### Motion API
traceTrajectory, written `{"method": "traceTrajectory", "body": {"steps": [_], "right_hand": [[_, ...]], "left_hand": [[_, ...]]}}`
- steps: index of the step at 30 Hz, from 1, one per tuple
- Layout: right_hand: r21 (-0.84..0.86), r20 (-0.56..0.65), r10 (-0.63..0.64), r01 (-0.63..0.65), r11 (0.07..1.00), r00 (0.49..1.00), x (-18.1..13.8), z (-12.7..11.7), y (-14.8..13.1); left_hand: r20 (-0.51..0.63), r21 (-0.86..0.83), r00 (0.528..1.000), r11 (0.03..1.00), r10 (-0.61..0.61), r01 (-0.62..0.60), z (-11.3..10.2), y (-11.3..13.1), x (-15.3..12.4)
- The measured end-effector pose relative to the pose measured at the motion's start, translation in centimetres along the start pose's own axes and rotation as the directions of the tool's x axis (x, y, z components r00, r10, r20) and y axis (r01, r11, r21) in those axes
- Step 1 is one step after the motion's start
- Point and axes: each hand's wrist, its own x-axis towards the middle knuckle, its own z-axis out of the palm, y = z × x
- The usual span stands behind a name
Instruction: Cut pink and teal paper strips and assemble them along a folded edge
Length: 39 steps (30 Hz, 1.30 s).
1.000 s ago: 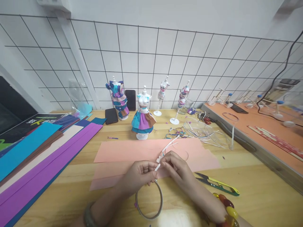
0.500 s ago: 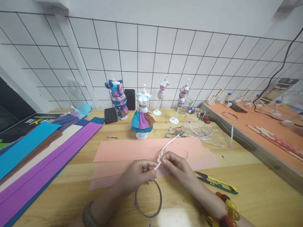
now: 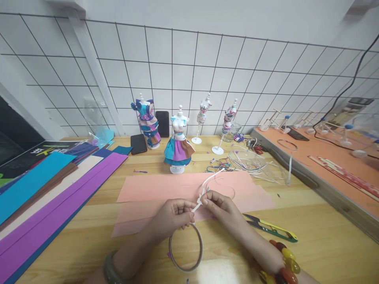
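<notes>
A narrow white strip of tape (image 3: 196,207) runs between my two hands, its curled far part lying over the pink paper. My left hand (image 3: 179,214) pinches its near end between thumb and fingers. With thumb and forefinger closed, my right hand (image 3: 220,206) grips the strip farther along, where it is bunched up. Just below my left fingers is a thin ring-shaped tape roll (image 3: 201,252); whether the strip still joins it is hidden by the hand. Beneath both hands lie sheets of pink crepe paper (image 3: 154,189).
Yellow-green thread snips (image 3: 271,228) lie beside my right forearm. Behind stand a mini dress form in a layered skirt (image 3: 179,148) and several others. Coloured paper strips (image 3: 59,217) cover the left side. Tangled offcuts (image 3: 251,163) and an orange-topped surface (image 3: 331,165) are at right.
Both hands keep their grip on the strip and have hardly moved. Only a slight shift of the fingers and of the bunched part shows.
</notes>
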Motion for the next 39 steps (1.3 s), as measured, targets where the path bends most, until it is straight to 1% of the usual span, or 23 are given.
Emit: {"method": "traceTrajectory", "body": {"steps": [7,11,15,17,19,21,23,25,28,30,33,35,39], "right_hand": [[0.115,-0.023,0.068,-0.065,0.991,0.997,0.3,0.0,0.2],[0.115,-0.022,0.082,-0.079,0.99,0.996,0.4,-0.1,-0.2],[0.114,-0.079,0.099,-0.09,0.989,0.992,0.5,-0.2,-0.5],[0.09,-0.085,0.091,-0.084,0.992,0.992,0.5,-0.1,-0.3],[0.037,-0.069,0.043,-0.04,0.999,0.997,0.5,0.0,0.1],[-0.048,-0.071,-0.059,0.056,0.997,0.996,0.6,0.2,0.6],[-0.138,-0.094,-0.174,0.16,0.977,0.98,0.6,0.3,1.0],[-0.198,-0.113,-0.259,0.233,0.952,0.959,0.6,0.3,1.2],[-0.215,-0.112,-0.309,0.281,0.935,0.944,0.6,0.2,1.2],[-0.182,-0.109,-0.302,0.28,0.943,0.947,0.6,0.2,1.1],[-0.084,-0.093,-0.249,0.242,0.967,0.964,0.6,0.3,1.0],[-0.036,-0.087,-0.204,0.201,0.979,0.975,0.5,0.3,0.9],[-0.003,-0.106,-0.082,0.082,0.997,0.991,0.5,-0.1,0.3]], "left_hand": [[-0.037,0.006,0.999,1.0,-0.006,0.006,-0.1,0.0,0.1],[-0.045,0.014,0.999,1.0,0.003,-0.002,-0.1,0.3,0.1],[-0.04,-0.003,0.999,1.0,0.023,-0.023,-0.1,0.5,0.0],[-0.038,-0.004,0.999,1.0,0.029,-0.029,0.0,0.5,-0.1],[-0.029,0.003,0.999,0.999,0.039,-0.039,0.1,0.5,-0.1],[-0.011,0.007,0.999,0.999,0.05,-0.05,0.1,0.4,-0.1],[0.003,0.006,0.998,0.998,0.063,-0.063,0.1,0.3,-0.1],[0.017,0.004,0.998,0.998,0.066,-0.066,0.0,0.3,-0.1],[0.042,0.002,0.998,0.998,0.055,-0.055,-0.1,0.3,-0.2],[0.048,0.015,0.997,0.998,0.053,-0.054,-0.1,0.3,-0.2],[0.022,0.063,0.998,0.996,0.058,-0.059,-0.1,0.2,-0.1],[-0.014,0.094,0.998,0.994,0.062,-0.061,-0.2,0.0,0.0],[-0.055,0.116,0.996,0.992,0.064,-0.057,-0.4,-0.2,0.2]]}}
